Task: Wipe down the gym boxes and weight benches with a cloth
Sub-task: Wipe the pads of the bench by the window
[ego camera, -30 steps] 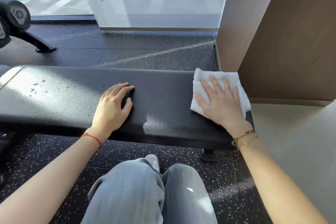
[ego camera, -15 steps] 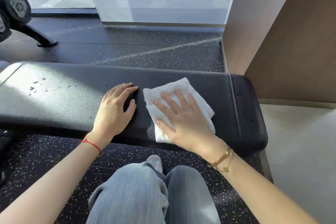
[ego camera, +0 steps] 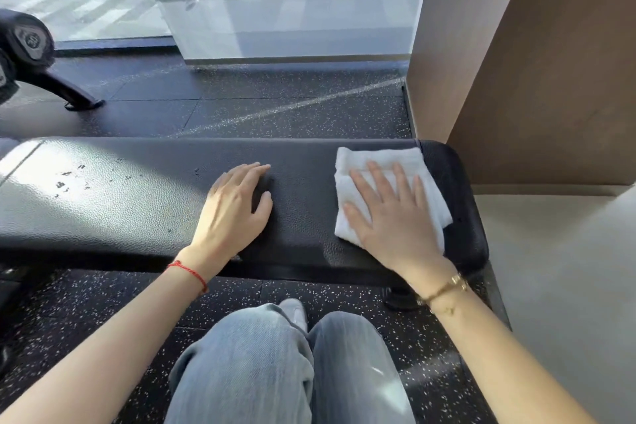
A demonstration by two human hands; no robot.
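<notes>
A black padded weight bench (ego camera: 137, 203) runs across the view, its right end near the wall. A folded white cloth (ego camera: 378, 162) lies flat on the bench's right part. My right hand (ego camera: 395, 217) presses on the cloth with straight spread fingers and covers its middle. My left hand (ego camera: 234, 210) rests flat on the bench top, a hand's width left of the cloth, holding nothing. Small dark specks mark the sunlit left part of the pad.
A brown wall panel (ego camera: 550, 79) stands just past the bench's right end. A black machine foot (ego camera: 51, 79) sits at the far left on the speckled rubber floor (ego camera: 275, 107). A glass wall (ego camera: 292, 10) lies beyond. My knees (ego camera: 275, 372) are below the bench.
My right hand slid the cloth left toward my left hand, then back right to the bench's right end. My left hand stayed in place.
</notes>
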